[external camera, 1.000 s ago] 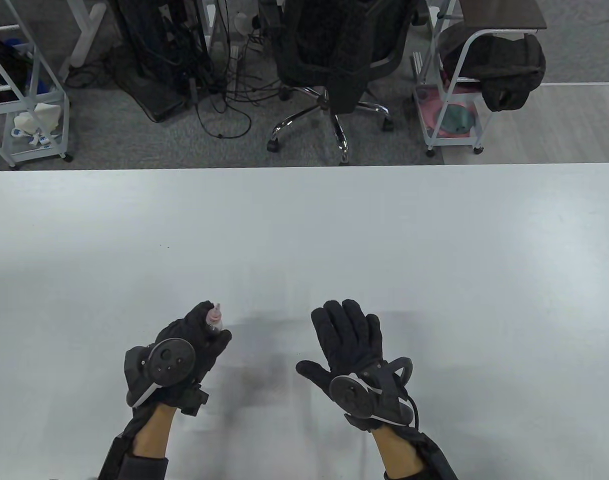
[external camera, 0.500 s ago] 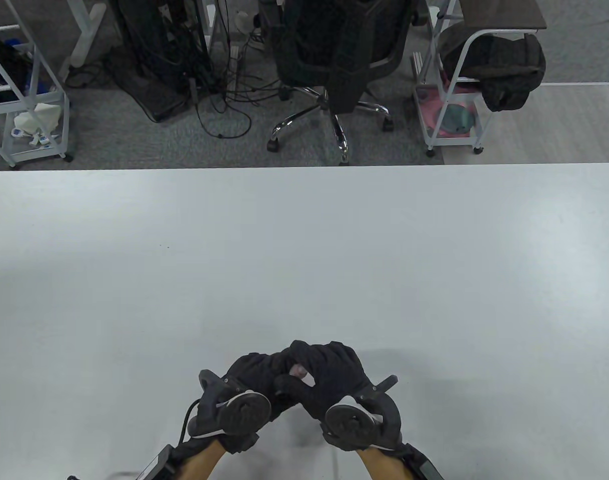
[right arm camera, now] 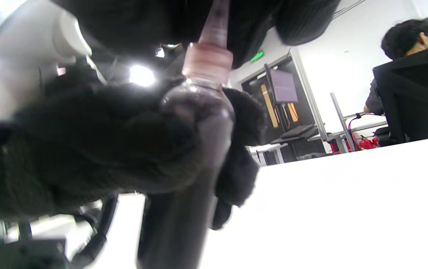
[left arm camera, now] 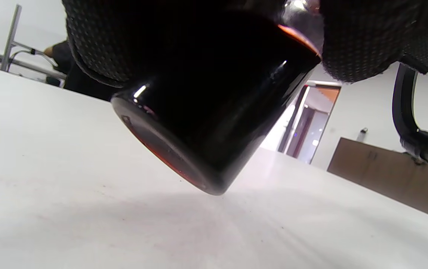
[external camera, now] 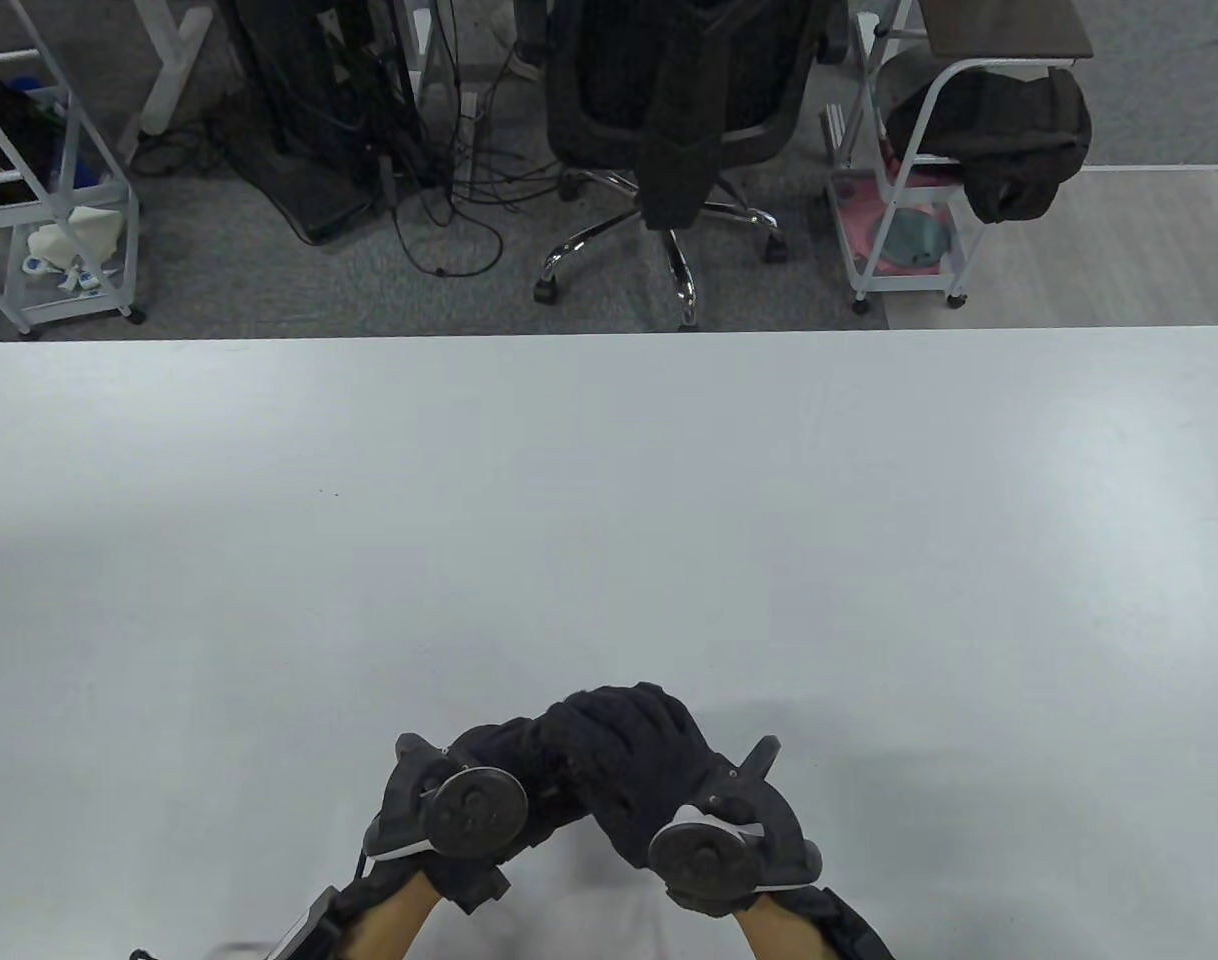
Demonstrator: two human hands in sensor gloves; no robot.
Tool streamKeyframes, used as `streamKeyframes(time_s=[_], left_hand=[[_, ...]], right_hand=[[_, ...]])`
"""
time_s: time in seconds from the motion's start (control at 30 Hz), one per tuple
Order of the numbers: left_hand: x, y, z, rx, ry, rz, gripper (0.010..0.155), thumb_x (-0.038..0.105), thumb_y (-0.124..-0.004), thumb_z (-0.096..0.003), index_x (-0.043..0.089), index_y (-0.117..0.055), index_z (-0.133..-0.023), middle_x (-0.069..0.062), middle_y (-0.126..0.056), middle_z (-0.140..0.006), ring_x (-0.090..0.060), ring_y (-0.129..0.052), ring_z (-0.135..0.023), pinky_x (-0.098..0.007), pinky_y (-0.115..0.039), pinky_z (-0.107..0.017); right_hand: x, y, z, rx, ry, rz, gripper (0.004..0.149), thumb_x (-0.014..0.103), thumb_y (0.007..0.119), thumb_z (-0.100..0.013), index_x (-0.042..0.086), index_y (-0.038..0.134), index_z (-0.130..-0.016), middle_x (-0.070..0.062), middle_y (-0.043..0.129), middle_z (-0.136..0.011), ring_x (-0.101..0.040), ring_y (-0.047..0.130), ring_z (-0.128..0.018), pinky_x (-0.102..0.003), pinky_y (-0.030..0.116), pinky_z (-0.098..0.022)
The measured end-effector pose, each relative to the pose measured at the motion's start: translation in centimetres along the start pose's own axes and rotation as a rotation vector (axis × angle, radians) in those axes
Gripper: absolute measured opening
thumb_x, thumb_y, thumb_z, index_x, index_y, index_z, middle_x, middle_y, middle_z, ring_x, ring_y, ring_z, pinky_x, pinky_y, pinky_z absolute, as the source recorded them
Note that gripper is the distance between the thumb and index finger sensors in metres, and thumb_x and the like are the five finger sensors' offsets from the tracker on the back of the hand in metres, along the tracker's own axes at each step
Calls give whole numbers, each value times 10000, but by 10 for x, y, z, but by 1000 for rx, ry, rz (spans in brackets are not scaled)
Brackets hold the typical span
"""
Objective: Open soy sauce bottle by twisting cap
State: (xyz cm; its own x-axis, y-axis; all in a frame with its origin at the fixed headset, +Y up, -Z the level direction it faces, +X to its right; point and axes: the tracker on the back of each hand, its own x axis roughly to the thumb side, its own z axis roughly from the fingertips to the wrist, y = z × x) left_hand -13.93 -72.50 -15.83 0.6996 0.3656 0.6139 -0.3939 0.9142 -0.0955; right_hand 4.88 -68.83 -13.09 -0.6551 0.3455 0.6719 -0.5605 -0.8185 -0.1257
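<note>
While tilted off the table [left arm camera: 49, 209], soy sauce bottle [left arm camera: 214, 119] points cap [right arm camera: 209, 56] up; left hand [external camera: 509, 770] grips body, right hand [external camera: 634, 760] closes over cap.

Your table [external camera: 609, 480] evenly lit from overhead, soft shadow under your hands near the front edge, bottle [left arm camera: 214, 112] almost black with small glints, right wrist view blurred up close, ceiling lamp [right arm camera: 141, 76] blown out, white surfaces overexposed.
</note>
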Motion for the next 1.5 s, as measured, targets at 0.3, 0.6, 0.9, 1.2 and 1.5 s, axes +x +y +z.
streamKeyframes(time_s=[0.3, 0.6, 0.9, 1.2, 1.5], left_hand=[[0, -2, 1, -9, -9, -37, 764, 612, -803, -466, 138, -659, -1047, -37, -932, -897, -300, -1059, -660, -493, -846, -517], [-8, -1, 0, -9, 15, -13, 764, 612, -805, -467, 134, -661, -1046, -41, -930, -896, -301, -1058, -660, -493, -844, -521], [-5, -3, 1, -16, -6, -44, 760, 608, -811, -464, 146, -657, -1047, -35, -924, -907, -301, -1055, -679, -496, -843, -527], [-7, -5, 0, -31, -2, -39, 765, 612, -812, -463, 139, -664, -1045, -45, -929, -899, -301, -1058, -669, -492, -845, -524], [-2, -8, -2, -39, -12, -75, 766, 638, -812, -447, 153, -703, -1029, -51, -950, -890, -273, -1071, -662, -478, -853, -524]], right_hand=[[-1, -1, -2, -22, 15, 237, 441, 487, 732, -589, 307, 732, -992, 47, 920, -777, -142, 986, -597, -484, 770, -672], [-10, 4, 1, 69, 18, 101, 820, 592, 729, -584, 269, 310, -1211, -145, 489, -1239, -369, 722, -1071, -619, 593, -764], [0, 5, -1, -12, 40, 253, 518, 527, 746, -582, 282, 693, -1035, 57, 886, -867, -162, 984, -688, -497, 755, -682], [-6, 7, 2, -32, 86, 181, 796, 652, 625, -585, 235, 368, -1213, -150, 609, -1184, -330, 863, -929, -575, 672, -715], [3, 10, -2, 45, 48, 311, 502, 530, 731, -581, 288, 709, -1021, 39, 906, -880, -133, 1020, -642, -444, 814, -620]])
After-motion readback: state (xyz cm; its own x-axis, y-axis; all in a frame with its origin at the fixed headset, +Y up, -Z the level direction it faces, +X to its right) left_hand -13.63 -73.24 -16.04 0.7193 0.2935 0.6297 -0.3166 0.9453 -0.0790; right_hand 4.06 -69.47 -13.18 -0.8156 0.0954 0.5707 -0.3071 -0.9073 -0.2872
